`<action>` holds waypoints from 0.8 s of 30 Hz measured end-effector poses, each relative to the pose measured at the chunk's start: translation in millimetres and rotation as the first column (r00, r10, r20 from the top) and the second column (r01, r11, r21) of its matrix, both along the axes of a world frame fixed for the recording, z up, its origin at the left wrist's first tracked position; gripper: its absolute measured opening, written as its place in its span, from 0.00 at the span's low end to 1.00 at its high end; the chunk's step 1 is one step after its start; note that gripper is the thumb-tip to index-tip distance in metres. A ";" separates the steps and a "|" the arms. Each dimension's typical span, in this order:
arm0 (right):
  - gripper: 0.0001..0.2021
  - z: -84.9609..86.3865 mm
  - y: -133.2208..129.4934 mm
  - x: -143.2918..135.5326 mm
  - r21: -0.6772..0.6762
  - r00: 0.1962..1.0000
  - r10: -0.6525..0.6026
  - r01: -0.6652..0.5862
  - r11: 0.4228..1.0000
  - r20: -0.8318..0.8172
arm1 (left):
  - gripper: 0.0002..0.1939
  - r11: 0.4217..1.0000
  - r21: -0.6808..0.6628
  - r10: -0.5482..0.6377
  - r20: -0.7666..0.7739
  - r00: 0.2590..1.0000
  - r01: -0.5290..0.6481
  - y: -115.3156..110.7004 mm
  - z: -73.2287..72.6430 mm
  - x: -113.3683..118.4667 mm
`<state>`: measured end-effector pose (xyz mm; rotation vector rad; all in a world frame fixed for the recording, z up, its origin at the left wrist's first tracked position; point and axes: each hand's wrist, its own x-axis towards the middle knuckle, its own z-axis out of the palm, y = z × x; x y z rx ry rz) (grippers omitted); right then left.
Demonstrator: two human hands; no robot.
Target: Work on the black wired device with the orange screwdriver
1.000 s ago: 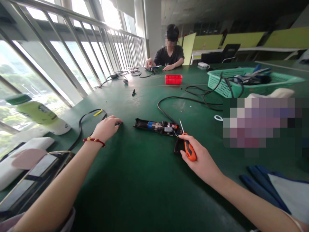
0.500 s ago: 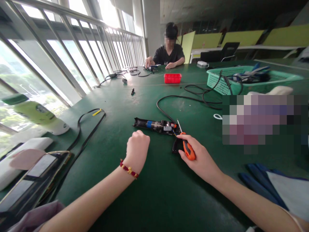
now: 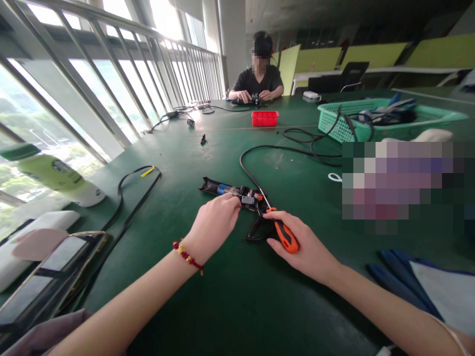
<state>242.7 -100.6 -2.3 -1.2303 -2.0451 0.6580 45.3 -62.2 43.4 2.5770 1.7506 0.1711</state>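
An opened black corded tool point(image 3: 247, 200) lies on the green table point(image 3: 237, 306). Its blue section, small metal parts and wires are exposed, and its black looped handle point(image 3: 256, 232) points toward me. My left hand point(image 3: 217, 217), wearing a red and gold bracelet, reaches over the tool's middle with fingers pinched on it; the fingertips are partly hidden. My right hand point(image 3: 302, 247) is closed around an orange and black screwdriver point(image 3: 286, 237). The screwdriver's shaft points up and left, its tip near the tool's cable end. Whether the tip touches the tool I cannot tell.
A black cable point(image 3: 243, 157) curves toward a green basket point(image 3: 393, 129) of tools. Beyond are a red bin point(image 3: 264, 118) and another person point(image 3: 258, 81) handling a dark object. At left stand a bottle point(image 3: 55, 173) and a phone point(image 3: 40, 282); blue-white gloves point(image 3: 426, 287) lie right.
My left hand has moved up and right onto the tool, which has shifted left and turned slightly. The screwdriver tip has come down to the tool. The other person's hands have drawn together.
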 end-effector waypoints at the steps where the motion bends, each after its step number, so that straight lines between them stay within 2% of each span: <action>1: 0.18 0.2 0.0 0.0 -0.005 1.000 -0.003 0.003 1.000 -0.001 | 0.10 1.000 0.024 0.009 0.037 0.999 -0.010 1.7 0.8 -1.9; 5: 0.17 0.8 0.1 -0.2 -0.010 1.000 -0.010 0.010 1.000 -0.004 | 0.10 0.995 0.095 0.013 0.107 0.994 -0.023 4.3 0.7 -1.2; 13: 0.17 -0.6 -0.1 -0.7 -0.002 1.000 -0.007 0.007 1.000 0.000 | 0.09 0.984 0.168 0.072 -0.070 0.995 -0.059 2.3 2.5 11.3; 24: 0.17 0.3 0.4 -1.5 0.004 1.000 -0.009 0.009 1.000 -0.003 | 0.10 0.984 0.159 0.102 -0.130 0.986 -0.080 0.8 5.3 20.6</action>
